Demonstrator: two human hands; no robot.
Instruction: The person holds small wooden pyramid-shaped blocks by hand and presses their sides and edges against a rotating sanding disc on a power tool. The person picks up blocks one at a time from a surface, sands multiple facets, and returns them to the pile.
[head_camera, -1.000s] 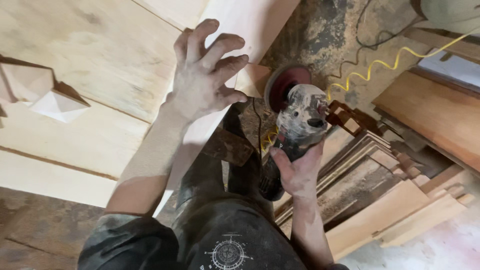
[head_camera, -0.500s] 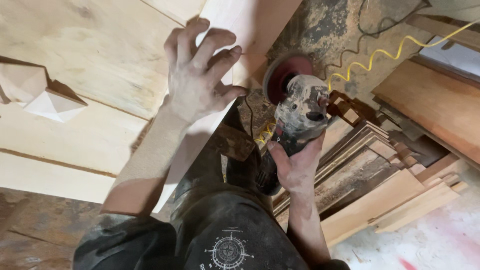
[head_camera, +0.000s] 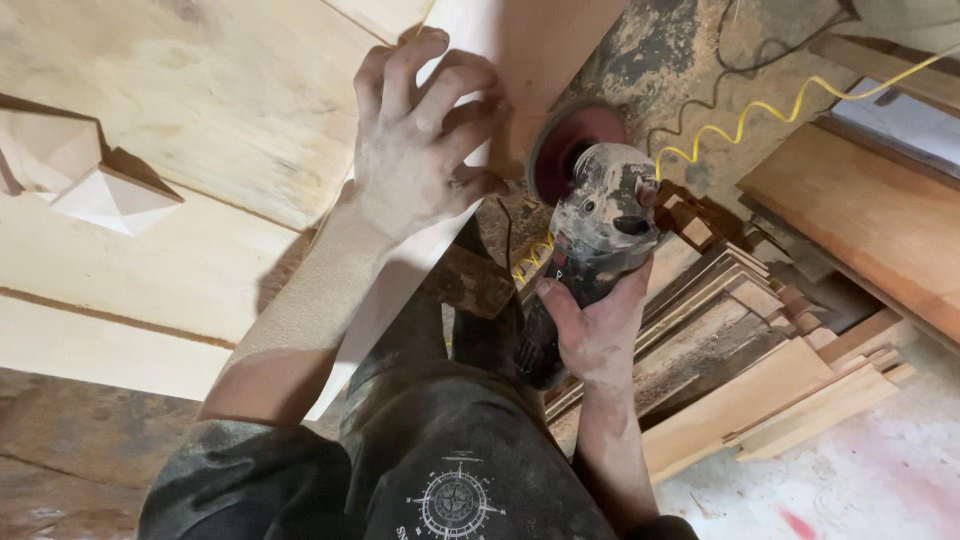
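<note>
Pale wooden board edge (head_camera: 520, 60) still rough-looking, steadied by spread-open left hand (head_camera: 415, 150); dusty grey angle grinder (head_camera: 595, 225) gripped in right hand (head_camera: 595, 335), sanding seemingly unfinished.

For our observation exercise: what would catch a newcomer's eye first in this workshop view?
Centre frame, the right hand grips a dust-caked angle grinder, its red disc at the edge of a pale wooden board. The left hand presses on that board beside it. A coiled yellow cord trails away at upper right.
</note>
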